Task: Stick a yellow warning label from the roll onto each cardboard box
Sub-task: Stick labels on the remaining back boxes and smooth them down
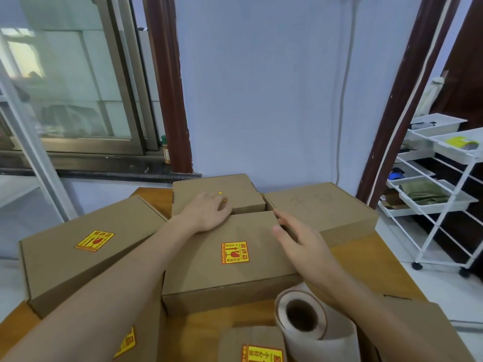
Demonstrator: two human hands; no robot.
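Several cardboard boxes crowd a wooden table (379, 265). My left hand (206, 211) lies flat on the far middle box (235, 190), covering most of a yellow label whose corner shows at my fingertips. My right hand (300, 240) hovers open over the right edge of the near middle box (209, 273), which bears a yellow warning label (234, 253). The left box (65, 259) carries a label (94, 240) too. The far right box (321, 207) has pencil writing and no label in sight. The label roll (303, 316) lies by my right forearm, its backing strip trailing to a label (262, 354).
A low box at the bottom left shows a partly hidden label (126, 342). Another box (428, 333) sits under my right forearm. A white wire rack (441, 184) with trays stands to the right of the table. A window and wall are behind.
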